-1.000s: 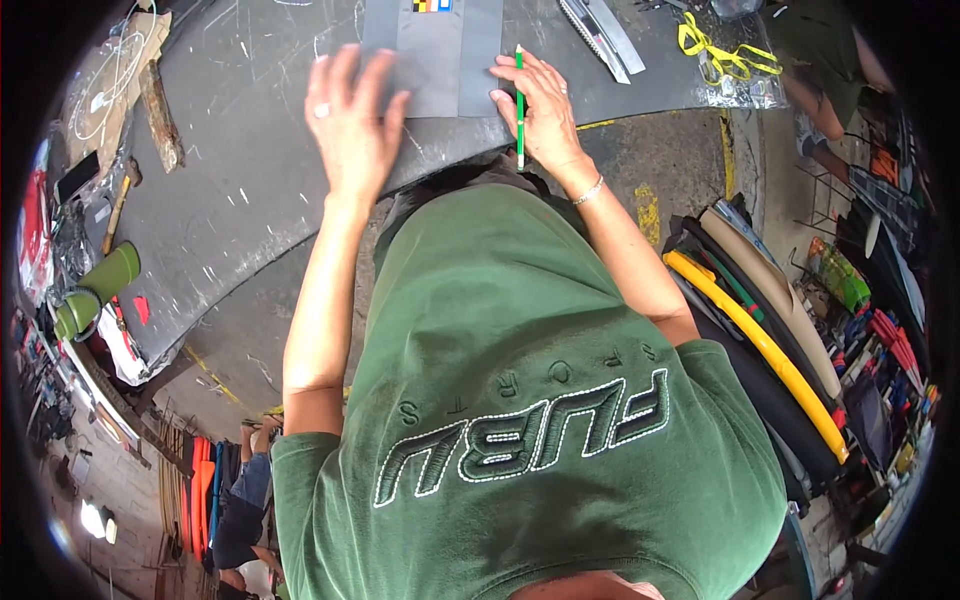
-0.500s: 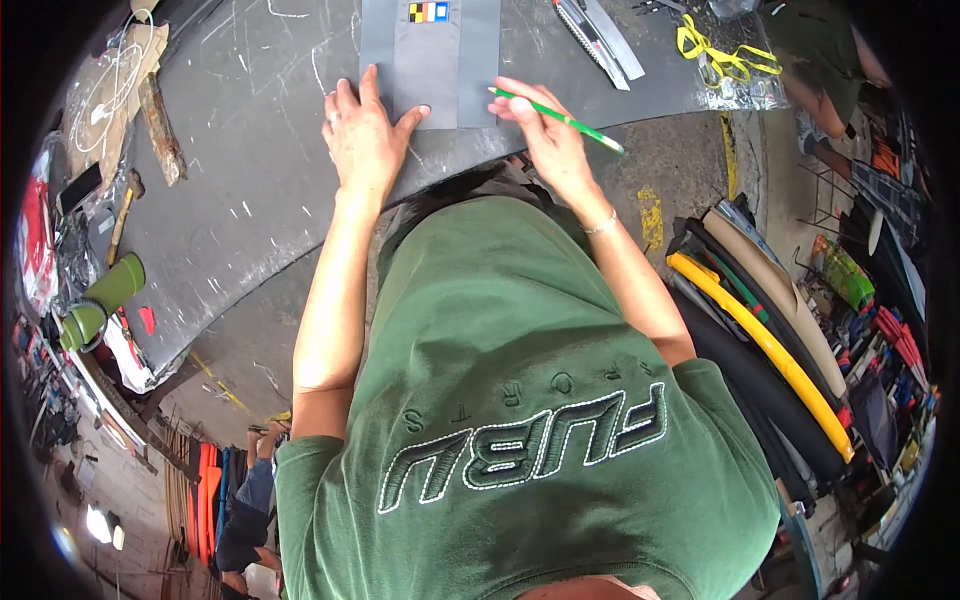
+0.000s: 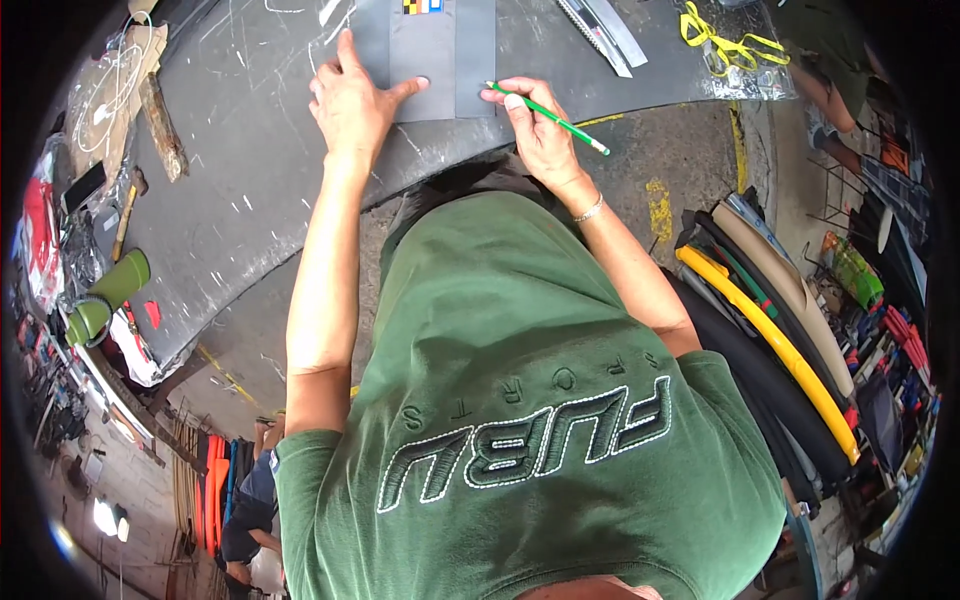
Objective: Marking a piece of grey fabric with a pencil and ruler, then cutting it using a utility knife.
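Observation:
A grey panel (image 3: 422, 55) lies on the dark worktable, with a small multicoloured patch (image 3: 422, 6) near the top of the frame. Slightly darker grey bands (image 3: 475, 55) flank its middle. My left hand (image 3: 352, 112) rests at the panel's left side, fingers spread and thumb tip on the grey middle strip. In my right hand (image 3: 542, 138) is a green pencil (image 3: 566, 124) with a pale eraser end. Its point is at the panel's right edge, near the lower corner; whether it touches the surface I cannot tell.
Beyond my right hand lie a box cutter (image 3: 590, 30) and a metal strip (image 3: 618, 38), then a yellow ribbon (image 3: 725, 40). At far left are a hammer (image 3: 127, 215), a phone (image 3: 84, 187) and a green cylinder (image 3: 122, 280). Fabric rolls (image 3: 780, 350) stand at right; other people are nearby.
My left hand has shifted slightly left, its thumb still on the panel. My right hand has turned a little, bringing the pencil's point to the panel's right edge. The view has shifted slightly.

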`<state>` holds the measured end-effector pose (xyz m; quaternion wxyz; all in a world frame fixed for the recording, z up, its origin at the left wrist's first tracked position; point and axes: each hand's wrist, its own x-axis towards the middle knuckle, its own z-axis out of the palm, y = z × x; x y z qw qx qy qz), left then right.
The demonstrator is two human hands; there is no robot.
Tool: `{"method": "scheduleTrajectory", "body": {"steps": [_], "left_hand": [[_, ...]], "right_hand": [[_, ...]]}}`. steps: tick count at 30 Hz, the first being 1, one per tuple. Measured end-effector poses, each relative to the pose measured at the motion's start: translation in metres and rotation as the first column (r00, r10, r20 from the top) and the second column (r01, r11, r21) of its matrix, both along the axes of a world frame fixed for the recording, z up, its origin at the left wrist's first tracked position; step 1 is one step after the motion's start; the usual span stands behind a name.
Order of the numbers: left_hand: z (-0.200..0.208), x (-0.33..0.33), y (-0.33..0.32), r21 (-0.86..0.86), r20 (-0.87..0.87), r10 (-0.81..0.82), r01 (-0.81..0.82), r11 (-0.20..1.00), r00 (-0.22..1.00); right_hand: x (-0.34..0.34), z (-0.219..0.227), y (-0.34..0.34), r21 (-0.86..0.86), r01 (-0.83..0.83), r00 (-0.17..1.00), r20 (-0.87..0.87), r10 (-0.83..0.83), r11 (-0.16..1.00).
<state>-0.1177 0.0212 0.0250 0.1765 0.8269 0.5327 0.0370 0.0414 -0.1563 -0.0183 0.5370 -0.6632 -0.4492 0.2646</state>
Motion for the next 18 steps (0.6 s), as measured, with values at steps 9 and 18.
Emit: {"method": "scheduleTrajectory", "body": {"steps": [9,18], "left_hand": [[0.042,-0.024,-0.038,0.079,0.396,-0.025,-0.007,0.997,0.918],[0.009,-0.009,-0.080,-0.945,0.328,0.849,0.156,0.289,0.415]], "right_hand": [[0.000,-0.007,-0.004,0.024,-0.014,0.987,-0.160,0.017,1.000],[-0.004,0.001,0.013,0.005,0.043,0.875,-0.483,-0.036,0.999]]}}
